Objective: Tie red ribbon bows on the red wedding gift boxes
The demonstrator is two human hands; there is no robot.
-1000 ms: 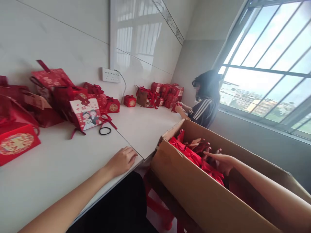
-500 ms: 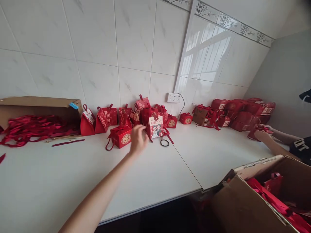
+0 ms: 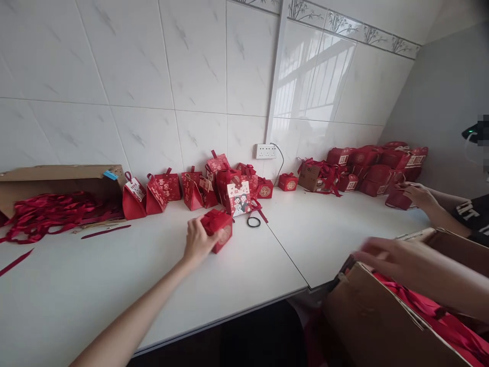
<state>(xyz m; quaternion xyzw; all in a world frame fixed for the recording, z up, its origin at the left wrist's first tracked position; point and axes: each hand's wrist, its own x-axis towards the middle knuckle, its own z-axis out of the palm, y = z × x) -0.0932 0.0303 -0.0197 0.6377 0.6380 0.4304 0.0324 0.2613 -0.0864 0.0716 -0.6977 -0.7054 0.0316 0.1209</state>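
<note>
My left hand is closed around a red gift box with a ribbon on top and a round gold pattern on its front. The box is over the white table, near a standing card box with a printed couple and a black ring-shaped band. On the right, my right hand is blurred by motion above the rim of a cardboard box. Its fingers look stretched out, and nothing shows in them. Red ribbon and other red items lie inside that cardboard box.
Several red gift boxes line the tiled wall. An open carton of red ribbons lies at left. A co-worker's hands handle a red box at far right, beside stacked red boxes. A power socket is on the wall.
My left hand has taken hold of the red gift box and brought it right and toward me. My right hand has come into view over the cardboard box.
</note>
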